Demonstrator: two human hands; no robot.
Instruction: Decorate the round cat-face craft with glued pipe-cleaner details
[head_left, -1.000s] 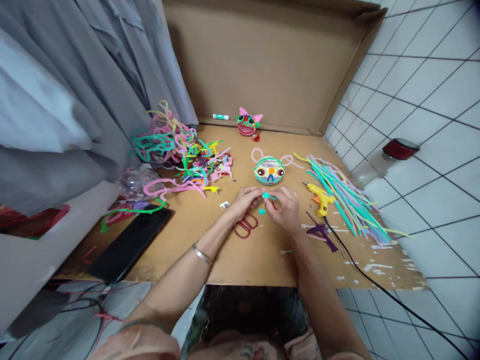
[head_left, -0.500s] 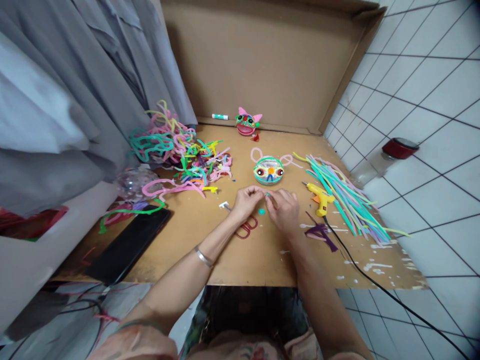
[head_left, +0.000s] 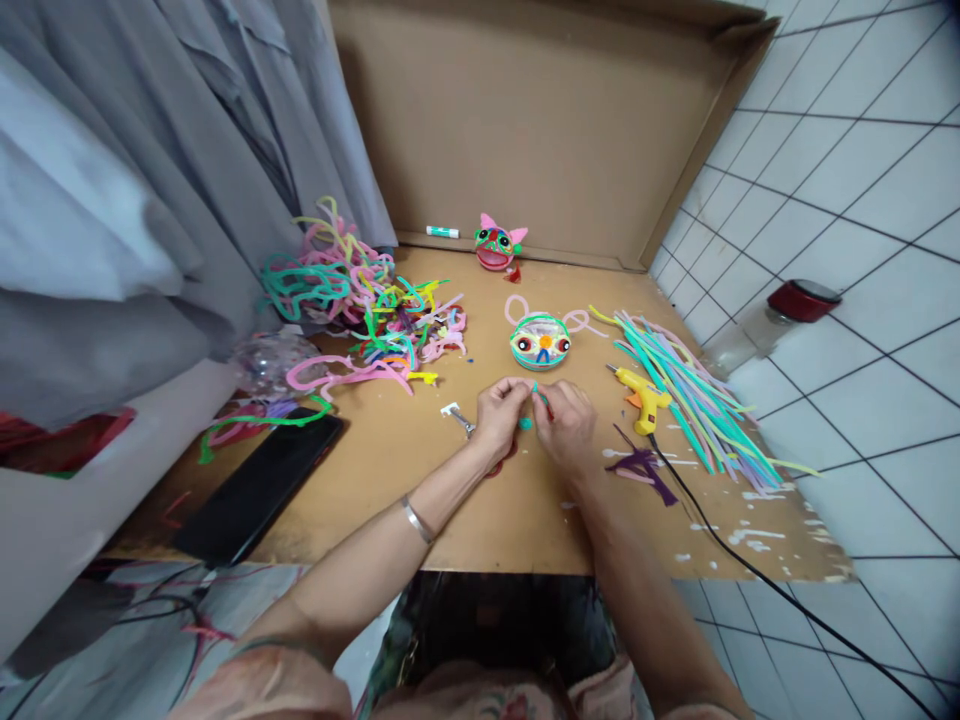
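Note:
My left hand (head_left: pixel 501 418) and my right hand (head_left: pixel 568 428) meet fingertip to fingertip over the middle of the table. Both pinch a small green pipe cleaner piece (head_left: pixel 535 389), mostly hidden by the fingers. Just below it, a flat green coil (head_left: pixel 525 424) lies on the tabletop. Scissors (head_left: pixel 463 422) with dark red handles rest partly under my left wrist. Beyond my fingers sits a round face ornament (head_left: pixel 541 343) with bulging eyes, an orange nose and green edging. Two pink loops, one a pipe cleaner loop (head_left: pixel 517 309), lie behind it.
Tangled pipe cleaners (head_left: pixel 360 290) heap at the left, near a phone (head_left: pixel 259 490). At the right lie a yellow glue gun (head_left: pixel 643 398), purple scraps (head_left: pixel 643 472) and straight pipe cleaners (head_left: pixel 690 390). A finished-looking face (head_left: pixel 495 245) and a glue stick (head_left: pixel 442 232) stand by the cardboard wall (head_left: pixel 510 120).
My left hand and forearm have shifted slightly right, baring the scissors' blades and covering more of their handles. The green piece stays pinched between both hands.

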